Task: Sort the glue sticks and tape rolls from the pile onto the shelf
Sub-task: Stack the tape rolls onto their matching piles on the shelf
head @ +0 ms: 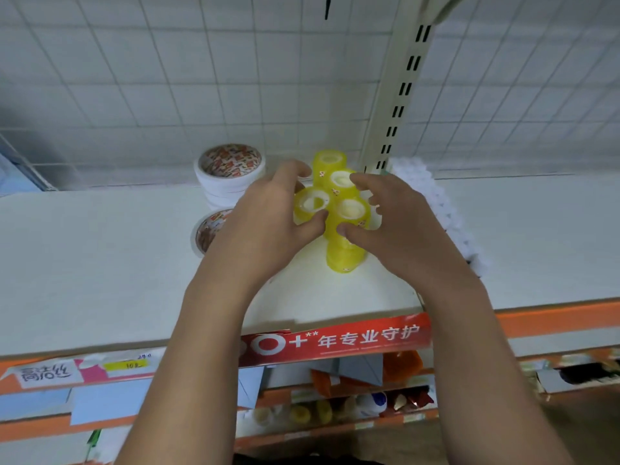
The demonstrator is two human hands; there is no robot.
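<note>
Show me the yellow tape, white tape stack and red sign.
yellow tape (345, 260): head view, side of front stack.
white tape stack (218, 186): head view, its side.
red sign (335, 340): head view, its middle.

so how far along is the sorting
Partway. Done: white tape rolls stand stacked on the shelf. In hand: the left hand and right hand grip the stacked yellow tape rolls. Left: the pile below holds more rolls, and no glue sticks show up top.

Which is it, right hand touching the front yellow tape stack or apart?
Touching. Head view: the right hand has its thumb against the front yellow tape stack, fingers curled round it.
</note>
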